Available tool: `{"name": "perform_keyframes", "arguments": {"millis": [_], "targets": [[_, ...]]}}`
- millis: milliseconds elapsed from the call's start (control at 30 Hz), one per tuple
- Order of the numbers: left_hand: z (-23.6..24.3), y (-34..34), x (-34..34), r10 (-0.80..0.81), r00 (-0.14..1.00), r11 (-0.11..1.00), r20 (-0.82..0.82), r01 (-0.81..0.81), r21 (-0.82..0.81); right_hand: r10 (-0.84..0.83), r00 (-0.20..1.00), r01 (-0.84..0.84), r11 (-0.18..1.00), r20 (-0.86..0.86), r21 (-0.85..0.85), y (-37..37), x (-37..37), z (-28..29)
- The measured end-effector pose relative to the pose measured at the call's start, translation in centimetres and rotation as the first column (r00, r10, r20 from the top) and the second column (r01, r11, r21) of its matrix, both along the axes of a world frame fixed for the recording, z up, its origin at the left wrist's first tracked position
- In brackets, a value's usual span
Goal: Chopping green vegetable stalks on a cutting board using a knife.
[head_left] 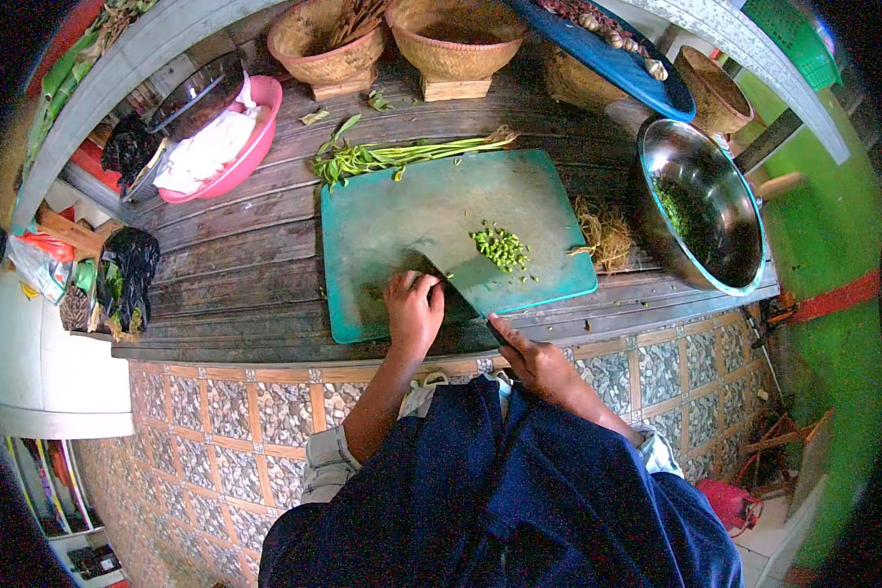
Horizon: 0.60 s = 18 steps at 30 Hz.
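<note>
My right hand [534, 361] grips the dark handle of a knife [464, 294], whose blade slants up and left over the near part of a green-edged cutting board [392, 211]. Beside the blade my left hand [415, 312] rests on the board with its fingers curled. What those fingers hold, if anything, is hidden under them. A small pile of chopped green pieces [501, 247] lies on the board to the right of the blade. Along the board's far edge stretches a bunch of long green stems [421, 151] with leaves at the left end.
Right of the board are a clump of dry roots [606, 235] and a steel bowl [706, 162] with chopped greens. Woven baskets [456, 44] and a blue tray [647, 73] with bulbs stand at the back of the wooden table [235, 255]. A pink basin [255, 147] sits far left.
</note>
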<state>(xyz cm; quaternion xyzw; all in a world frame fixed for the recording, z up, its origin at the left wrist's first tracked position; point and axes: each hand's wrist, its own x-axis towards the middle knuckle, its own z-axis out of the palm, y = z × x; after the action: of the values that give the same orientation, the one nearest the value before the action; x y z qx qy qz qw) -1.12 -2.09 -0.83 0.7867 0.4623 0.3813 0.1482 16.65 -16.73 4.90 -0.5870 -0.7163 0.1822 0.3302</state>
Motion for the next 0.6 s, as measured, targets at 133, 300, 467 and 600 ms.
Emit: {"name": "perform_keyframes", "arguments": {"millis": [133,300,467,600], "targets": [[0.1,0.1,0.1,0.007,1.0,0.999,-0.027,-0.005,0.052,-0.009,0.992,0.044,0.96,0.126,-0.277,0.7,-0.3,-0.6],[0.5,-0.2,0.1,0.018,0.997,0.996,-0.069,-0.013,0.085,0.001,0.995,0.01,0.994,0.104,-0.106,2.1,-0.5,-1.4],[0.2,-0.1,-0.2,0.013,0.999,0.997,-0.039,-0.01,0.075,0.008,0.997,-0.006,1.0,0.079,-0.022,0.5,-0.1,-0.8],[-0.4,0.1,-0.2,-0.003,1.0,1.0,0.014,0.003,0.026,0.002,1.0,-0.002,1.0,0.002,-0.021,-0.2,0.5,-1.0]]}}
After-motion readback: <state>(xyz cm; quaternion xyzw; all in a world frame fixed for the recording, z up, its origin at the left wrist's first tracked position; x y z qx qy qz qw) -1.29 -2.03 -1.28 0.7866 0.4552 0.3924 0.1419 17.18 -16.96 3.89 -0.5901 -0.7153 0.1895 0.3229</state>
